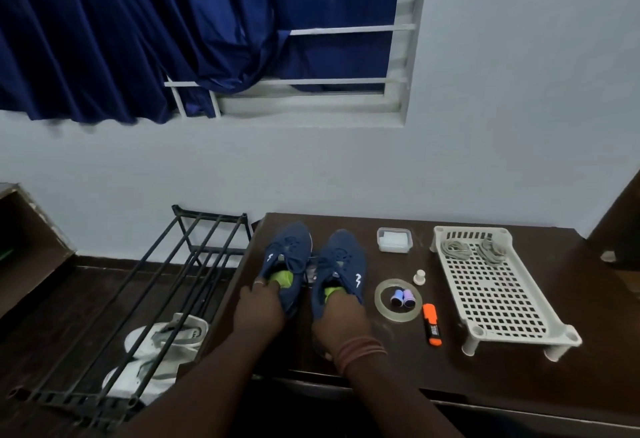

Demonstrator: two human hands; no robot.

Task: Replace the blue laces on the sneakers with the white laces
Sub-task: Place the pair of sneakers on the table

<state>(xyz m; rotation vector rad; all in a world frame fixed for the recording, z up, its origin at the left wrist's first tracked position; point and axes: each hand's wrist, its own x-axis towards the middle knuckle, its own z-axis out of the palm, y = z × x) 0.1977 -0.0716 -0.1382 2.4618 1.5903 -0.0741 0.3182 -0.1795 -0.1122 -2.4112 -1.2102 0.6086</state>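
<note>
Setup step: left hand (258, 306) and right hand (341, 316) grip the heels of two still blue-laced sneakers (313, 264) mid-desk (381, 361); next, untie, with white laces (472, 248) waiting in the tray (502, 292) at the right edge.

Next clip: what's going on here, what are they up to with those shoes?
A person holds a pair of blue sneakers on a dark table, the left hand gripping the left sneaker at its heel, the right hand gripping the right sneaker. Both still carry blue laces. The white laces lie in the white tray.
</note>
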